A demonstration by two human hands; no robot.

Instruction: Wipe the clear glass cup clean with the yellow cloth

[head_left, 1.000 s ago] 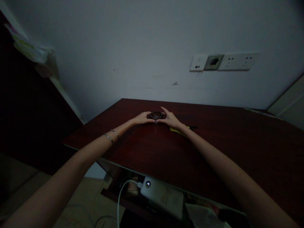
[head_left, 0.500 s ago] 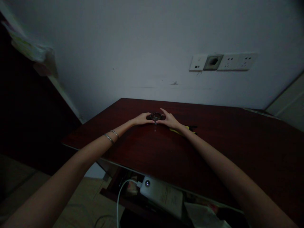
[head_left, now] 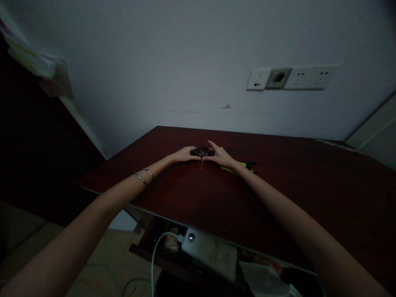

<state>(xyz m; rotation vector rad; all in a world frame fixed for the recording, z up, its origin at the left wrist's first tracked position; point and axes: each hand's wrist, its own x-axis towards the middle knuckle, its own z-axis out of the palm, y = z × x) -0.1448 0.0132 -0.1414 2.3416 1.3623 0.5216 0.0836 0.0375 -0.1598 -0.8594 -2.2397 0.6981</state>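
Dark and faintly shiny, a small round object (head_left: 202, 152) is sitting between your two hands, toward the far side of the desk (head_left: 192, 194). Your left hand (head_left: 185, 154) is curving around its left side, thumb lying along the near edge. Your right hand (head_left: 222, 156) is making a wider curve opposite, one finger pointing up and away. Both hands are standing partly open; the light is hiding whether your fingertips are pressing or merely framing it, so I cannot tell if either is gripping. I'm judging the object light, stiff and rather slippery, perhaps scratchable, so its opposite sides are offering the best hold, pinched gently. Two bracelets (head_left: 141, 178) are circling your left forearm. Partly hidden, a yellow-and-black item (head_left: 227, 169) is lying under your right wrist. Below the desk's near edge, an open drawer (head_left: 145, 254) is holding a pale power bank (head_left: 210, 255), a white cable (head_left: 154, 264) running from it. Beyond, sockets (head_left: 305, 78) are lining the wall (head_left: 185, 62).
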